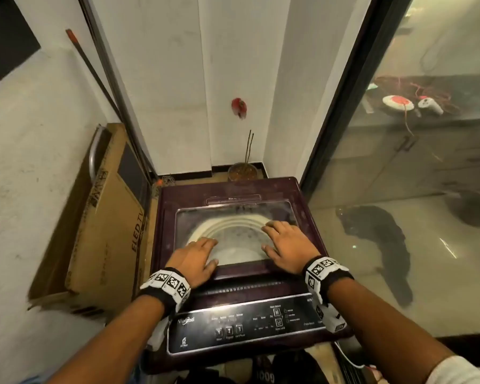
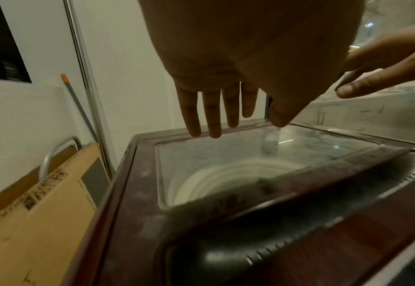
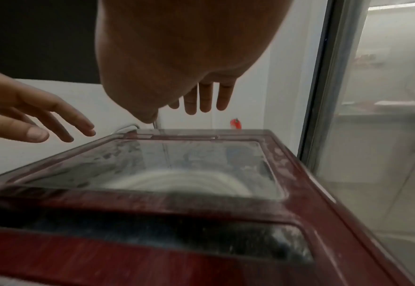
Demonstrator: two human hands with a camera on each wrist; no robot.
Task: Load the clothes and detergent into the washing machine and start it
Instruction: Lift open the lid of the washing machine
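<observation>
I have the washing machine [image 1: 233, 273] straight below me, its dark maroon top filling the middle of the head view, with the glass lid [image 1: 233, 231] down flat and the pale drum rim visible through the dusty pane. My left hand [image 1: 194, 259] sits at about 8 o'clock of the lid and my right hand [image 1: 286, 245] at about 3 o'clock, both palms down with fingers straight and spread. Each grip is wide and holds nothing. From the wrist views both hands appear to hang just above the glass, so I cannot tell whether they touch it. The control panel [image 1: 247, 325] runs across at 6 o'clock, nearest me, with its row of buttons. A cardboard box [image 1: 103, 217] leans on the wall at 9 o'clock, just beside the machine. A glass partition [image 1: 413, 189] stands at 3 o'clock.
</observation>
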